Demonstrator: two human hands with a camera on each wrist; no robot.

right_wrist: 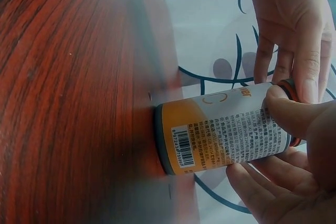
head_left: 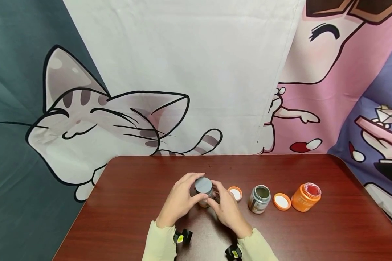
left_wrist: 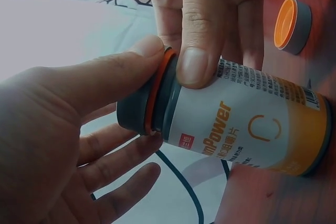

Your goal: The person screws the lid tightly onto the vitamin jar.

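Note:
A small bottle (left_wrist: 252, 124) with a white and orange printed label stands on the table in front of me. Its grey cap (left_wrist: 132, 111) sits at the neck, and an orange rim shows beneath it. My left hand (head_left: 178, 201) pinches the cap, thumb on one side and fingers on the other. The right hand (head_left: 228, 208) grips the upper body of the bottle, with its thumb (left_wrist: 197, 69) on the label just below the neck. In the right wrist view, the bottle's dark base (right_wrist: 161, 140) is down at the tabletop.
Right of the hands lies a loose cap (head_left: 235, 194), orange-rimmed and white inside. Beyond it stand an uncapped grey jar (head_left: 258, 203), another upturned cap (head_left: 282, 201) and an orange jar (head_left: 304, 199) with a red opening. The reddish wooden table (head_left: 134, 203) ends at a printed cloth (head_left: 196, 72).

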